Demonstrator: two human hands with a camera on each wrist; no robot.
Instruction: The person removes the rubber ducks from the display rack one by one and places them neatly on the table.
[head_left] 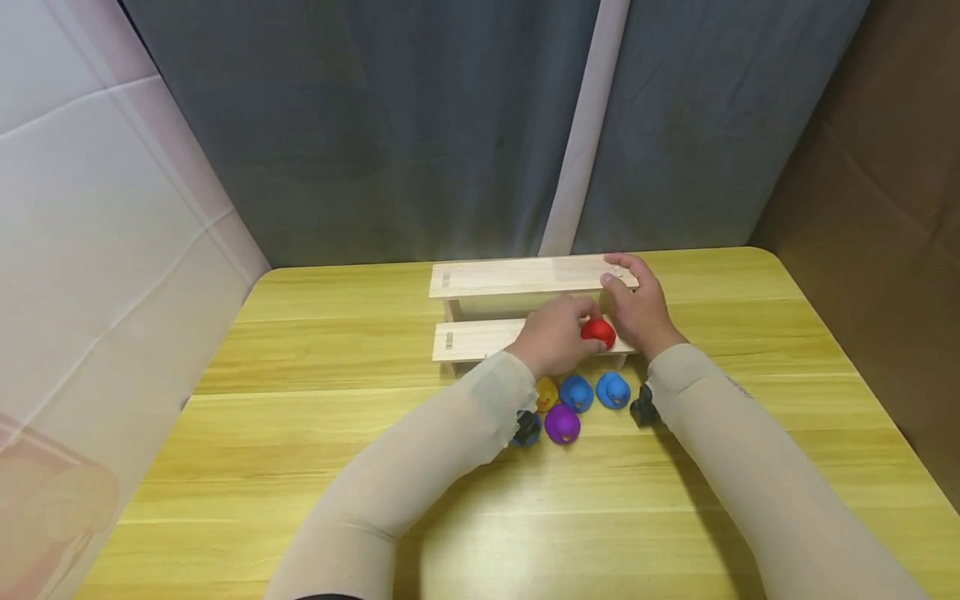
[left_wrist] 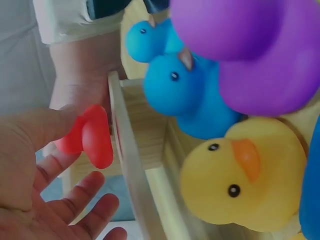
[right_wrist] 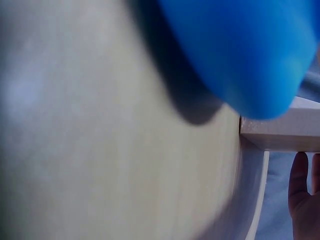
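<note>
A red rubber duck [head_left: 598, 333] is pinched between the thumb and forefinger of my left hand [head_left: 556, 335], at the lower step of a two-step wooden shelf [head_left: 517, 275]. In the left wrist view the red duck [left_wrist: 97, 137] shows beside a board edge, with the other fingers spread. My right hand [head_left: 643, 312] grips the right end of the upper step, its thumb at the front and fingers over the top. In the right wrist view, fingers [right_wrist: 299, 175] of it meet the board's edge.
Before the shelf lie a yellow duck [head_left: 546, 394], a purple duck [head_left: 562, 424] and blue ducks, including one [head_left: 577, 393] in the middle and one [head_left: 613, 390] at right. My left forearm partly covers another blue duck [head_left: 527, 430]. Behind the table [head_left: 315, 375] hangs a grey curtain [head_left: 375, 133].
</note>
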